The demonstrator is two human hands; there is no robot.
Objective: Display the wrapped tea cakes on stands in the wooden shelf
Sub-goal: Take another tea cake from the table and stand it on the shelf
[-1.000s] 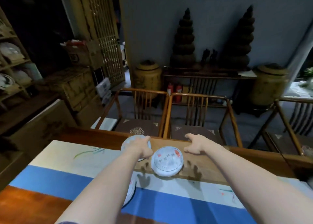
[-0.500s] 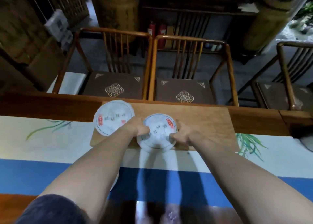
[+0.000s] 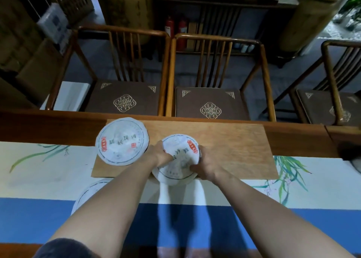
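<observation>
Since half a second ago both hands have closed further round the middle tea cake, whose near edge now juts past the near edge of the wooden board; a second ago the hands were only reaching over the table. At far left a paper-wrapped tea cake (image 3: 122,141) lies flat on the left end of the wooden board (image 3: 230,146), its left rim overhanging the board onto the painted table runner (image 3: 45,171). Near and below it, a third wrapped cake (image 3: 88,191) rests on the runner, largely hidden under the left forearm. The left hand (image 3: 161,154) grips the left rim of the middle tea cake (image 3: 178,158), fingers curled over its top. That cake sits near the middle of the board, just beside the left one but apart from it. The right hand (image 3: 207,165) clasps its right rim, thumb on the wrapper. Beyond the table's far edge stand two wooden chairs (image 3: 214,101) with brown cushions, a third at far right.
</observation>
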